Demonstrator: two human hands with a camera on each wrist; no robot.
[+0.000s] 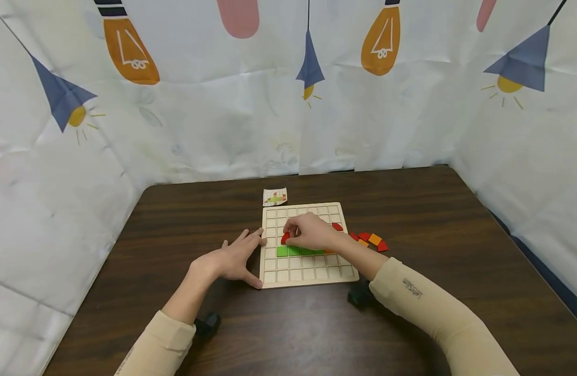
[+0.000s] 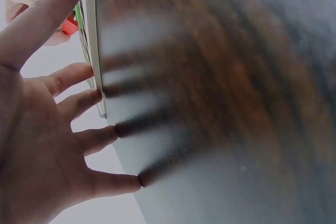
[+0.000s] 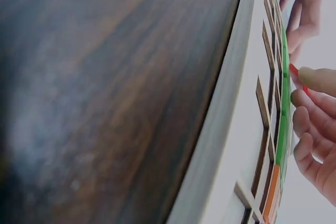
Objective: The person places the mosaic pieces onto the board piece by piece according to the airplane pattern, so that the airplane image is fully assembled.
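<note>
Several pieces point(image 1: 374, 239), card point(image 1: 275, 197) beside board point(image 1: 293, 275); right hand point(image 1: 312, 231) hides part.

Camera arrangement: one head-worn view, two wrist-worn views.
The tabletop point(image 1: 199, 209) is viewed from above by the head camera, directed forward and down, far enough off that the printed backdrop point(image 1: 222, 125) is included. In the left wrist view, the palm side of the left hand point(image 1: 234, 258) is seen at close range, low over the tabletop, with the gridded board point(image 1: 295, 275) nearly edge-on. In the right wrist view, the board's border is seen closely, turned upright. Board, left hand, right hand point(image 1: 312, 232) and red piece point(image 1: 285, 238) are shared by all views.
</note>
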